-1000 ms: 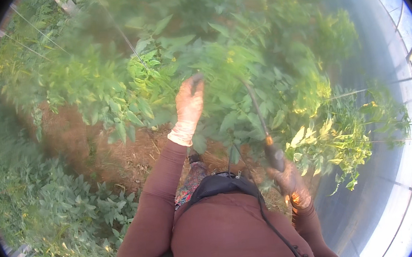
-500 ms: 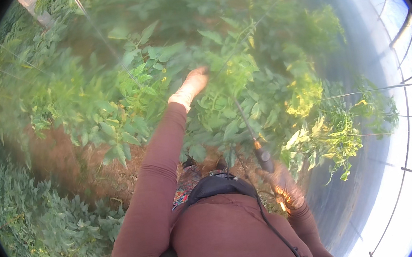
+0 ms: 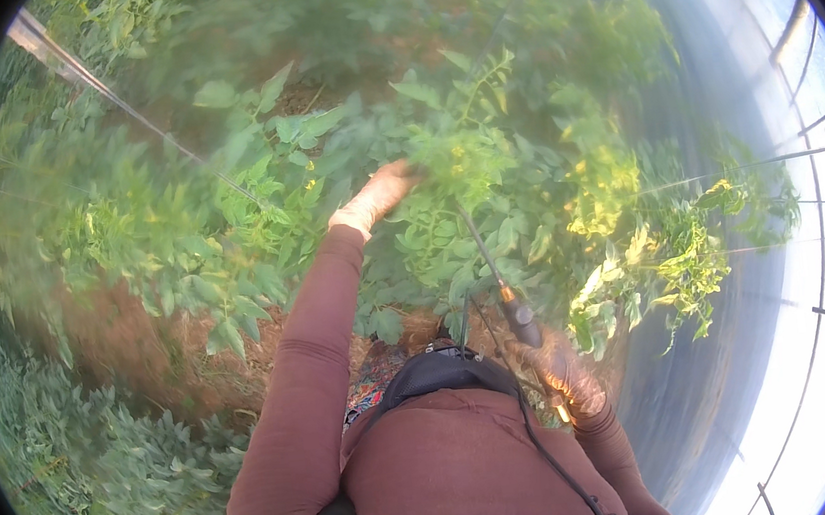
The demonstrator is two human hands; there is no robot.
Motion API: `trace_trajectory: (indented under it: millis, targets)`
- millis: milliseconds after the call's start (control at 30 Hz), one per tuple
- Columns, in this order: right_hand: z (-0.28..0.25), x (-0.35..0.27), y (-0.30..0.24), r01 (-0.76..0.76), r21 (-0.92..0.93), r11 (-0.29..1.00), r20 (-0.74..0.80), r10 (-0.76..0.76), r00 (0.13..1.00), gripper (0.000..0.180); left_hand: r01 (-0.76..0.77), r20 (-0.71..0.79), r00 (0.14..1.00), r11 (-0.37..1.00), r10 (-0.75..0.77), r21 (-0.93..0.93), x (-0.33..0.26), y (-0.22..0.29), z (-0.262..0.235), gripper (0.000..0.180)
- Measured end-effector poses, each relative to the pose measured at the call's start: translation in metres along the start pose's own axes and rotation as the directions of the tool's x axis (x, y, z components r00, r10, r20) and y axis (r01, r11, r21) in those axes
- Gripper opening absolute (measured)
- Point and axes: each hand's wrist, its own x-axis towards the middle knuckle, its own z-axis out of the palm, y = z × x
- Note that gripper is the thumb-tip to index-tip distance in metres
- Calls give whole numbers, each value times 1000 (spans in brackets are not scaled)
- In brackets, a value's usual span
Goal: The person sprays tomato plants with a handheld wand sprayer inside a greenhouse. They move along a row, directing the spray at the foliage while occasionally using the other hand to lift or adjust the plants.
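currently, one wand (image 3: 504, 289), long axis running from the right hand (image 3: 563, 372) up and leftward to a leafy plant top (image 3: 464, 174). left hand (image 3: 378, 196) nearer that top, just left of it. right grip: wrapped round the dark handle (image 3: 522, 324). left grip: fingers blurred, cannot tell. hands: two; leaves too many to count.
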Motion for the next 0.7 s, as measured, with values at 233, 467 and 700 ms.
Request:
trace_trajectory:
  millis: [233, 467, 700]
  targets:
    - [-3, 3, 3, -35, -71, 997, -11, 34, 999, 64, 50, -60, 997, 999, -50, 2, -19, 23, -9, 40]
    - [0, 10, 2, 19, -61, 998, 12, -18, 1000, 62, 37, -29, 999, 978, -31, 204, -18, 26, -12, 40]
    - [14, 20, 8, 136, 121, 983, -2, -136, 991, 38, -20, 7, 1000, 904, 19, 426, 16, 4, -11, 47]
